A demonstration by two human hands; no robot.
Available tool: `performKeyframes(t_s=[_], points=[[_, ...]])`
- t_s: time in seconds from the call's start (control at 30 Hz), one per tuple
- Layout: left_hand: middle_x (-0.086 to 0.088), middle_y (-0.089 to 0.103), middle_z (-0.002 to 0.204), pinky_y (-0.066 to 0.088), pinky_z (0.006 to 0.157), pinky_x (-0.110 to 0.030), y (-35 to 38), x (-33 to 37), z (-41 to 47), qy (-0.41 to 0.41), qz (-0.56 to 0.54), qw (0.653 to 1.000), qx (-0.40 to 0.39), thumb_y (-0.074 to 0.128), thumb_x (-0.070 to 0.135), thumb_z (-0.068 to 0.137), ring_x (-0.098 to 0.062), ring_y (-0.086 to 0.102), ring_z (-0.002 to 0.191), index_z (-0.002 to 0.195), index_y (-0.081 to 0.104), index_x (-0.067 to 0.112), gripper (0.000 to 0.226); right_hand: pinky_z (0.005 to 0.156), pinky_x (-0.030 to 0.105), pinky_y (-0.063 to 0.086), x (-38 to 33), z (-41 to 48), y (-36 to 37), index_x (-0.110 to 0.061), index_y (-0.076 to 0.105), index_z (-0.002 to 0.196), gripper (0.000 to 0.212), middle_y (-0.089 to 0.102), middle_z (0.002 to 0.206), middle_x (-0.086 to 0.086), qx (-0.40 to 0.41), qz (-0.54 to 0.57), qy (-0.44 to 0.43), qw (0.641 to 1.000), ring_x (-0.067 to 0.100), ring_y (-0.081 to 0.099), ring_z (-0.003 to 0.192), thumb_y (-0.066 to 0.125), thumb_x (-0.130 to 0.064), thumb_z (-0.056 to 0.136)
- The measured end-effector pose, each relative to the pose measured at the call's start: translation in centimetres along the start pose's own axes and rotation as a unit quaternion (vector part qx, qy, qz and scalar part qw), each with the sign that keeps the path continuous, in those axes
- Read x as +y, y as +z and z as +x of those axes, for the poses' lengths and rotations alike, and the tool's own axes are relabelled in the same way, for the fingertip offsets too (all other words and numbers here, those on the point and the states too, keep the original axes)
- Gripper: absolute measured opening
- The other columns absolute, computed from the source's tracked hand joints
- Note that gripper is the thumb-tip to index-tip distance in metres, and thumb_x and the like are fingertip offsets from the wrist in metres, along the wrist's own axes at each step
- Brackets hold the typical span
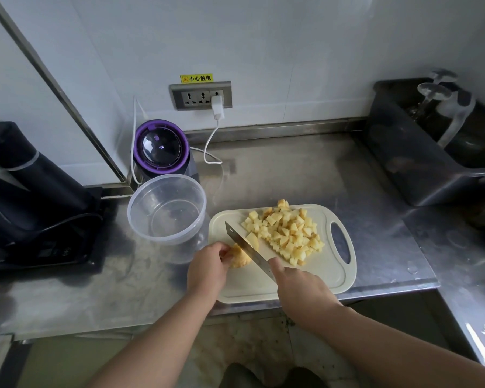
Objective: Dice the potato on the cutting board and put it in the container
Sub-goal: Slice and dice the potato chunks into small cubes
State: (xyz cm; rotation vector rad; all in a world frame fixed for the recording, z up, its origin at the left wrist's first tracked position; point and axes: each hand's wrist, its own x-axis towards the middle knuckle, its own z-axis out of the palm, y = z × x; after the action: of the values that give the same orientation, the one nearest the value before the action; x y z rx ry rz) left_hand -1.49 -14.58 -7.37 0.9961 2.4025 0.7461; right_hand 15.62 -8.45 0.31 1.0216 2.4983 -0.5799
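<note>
Clear container [167, 210], no dice inside

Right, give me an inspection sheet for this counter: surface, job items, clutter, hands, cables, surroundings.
Surface: steel counter, smeared and scuffed.
Job's things: cutting board at the counter's front edge; diced potato piled on its far half; uncut potato piece at its left; clear container left of the board, no dice in it.
Clutter: purple-lidded appliance behind the container; black appliance far left; dark bin far right.
Hands: left hand holds the potato piece; right hand grips the knife, blade on the piece.
Cables: white cable runs from a charger in the wall socket down to the counter.
Surroundings: white wall; yellow warning label above the socket.
</note>
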Motion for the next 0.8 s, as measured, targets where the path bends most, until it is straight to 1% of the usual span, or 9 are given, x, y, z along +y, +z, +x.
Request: performKeyframes(t_s=[0.1, 0.23, 0.43, 0.6, 0.8], points=[[0.006, 0.071, 0.1, 0.045, 0.072, -0.023, 0.1, -0.09, 0.04, 0.004, 0.004, 1.0, 0.002, 0.063, 0.028, 0.091, -0.014, 0.064, 0.091, 0.105, 0.069, 0.022, 0.017, 0.053, 0.021, 0.041, 0.04, 0.13, 0.0, -0.022, 0.022, 0.138, 0.048, 0.055, 0.09, 0.001, 0.001, 0.002, -0.003, 1.0, 0.013, 0.053, 0.068, 0.047, -0.008, 0.098], [0.006, 0.071, 0.1, 0.047, 0.074, -0.024, 0.16, -0.33, 0.17, 0.005, 0.008, 1.0, 0.004, 0.063, 0.028, 0.091, -0.014, 0.064, 0.091, 0.105, 0.069, 0.022, 0.016, 0.05, 0.019, 0.037, 0.17, 0.2, -0.07, -0.022, 0.023, 0.138, 0.047, 0.052, 0.088, 0.0, -0.001, 0.008, -0.004, 1.0, 0.011, 0.05, 0.066, 0.046, -0.008, 0.099], [0.006, 0.071, 0.101, 0.046, 0.075, -0.023, 0.14, -0.34, 0.15, 0.013, 0.012, 1.0, 0.004, 0.063, 0.028, 0.091, -0.013, 0.064, 0.092, 0.107, 0.069, 0.021, 0.018, 0.057, 0.022, 0.046, 0.18, 0.27, -0.09, -0.023, 0.022, 0.139, 0.049, 0.052, 0.086, -0.001, -0.002, 0.004, -0.002, 1.0, 0.011, 0.053, 0.068, 0.047, -0.01, 0.099], [0.005, 0.071, 0.101, 0.045, 0.074, -0.023, 0.01, -0.3, 0.11, 0.015, 0.017, 1.0, 0.002, 0.064, 0.028, 0.091, -0.014, 0.064, 0.092, 0.107, 0.069, 0.021, 0.019, 0.056, 0.021, 0.044, 0.14, 0.18, -0.21, -0.023, 0.022, 0.139, 0.049, 0.054, 0.088, -0.001, 0.001, 0.004, -0.003, 1.0, 0.011, 0.053, 0.069, 0.047, -0.011, 0.099], [0.005, 0.071, 0.102, 0.049, 0.077, -0.027, -0.04, -0.17, 0.17, 0.012, 0.018, 1.0, 0.0, 0.063, 0.027, 0.091, -0.015, 0.064, 0.094, 0.107, 0.069, 0.021, 0.018, 0.053, 0.02, 0.039, 0.01, -0.07, -0.02, -0.022, 0.021, 0.14, 0.051, 0.052, 0.086, -0.001, 0.004, -0.003, -0.01, 1.0, 0.011, 0.051, 0.067, 0.048, -0.01, 0.099]])
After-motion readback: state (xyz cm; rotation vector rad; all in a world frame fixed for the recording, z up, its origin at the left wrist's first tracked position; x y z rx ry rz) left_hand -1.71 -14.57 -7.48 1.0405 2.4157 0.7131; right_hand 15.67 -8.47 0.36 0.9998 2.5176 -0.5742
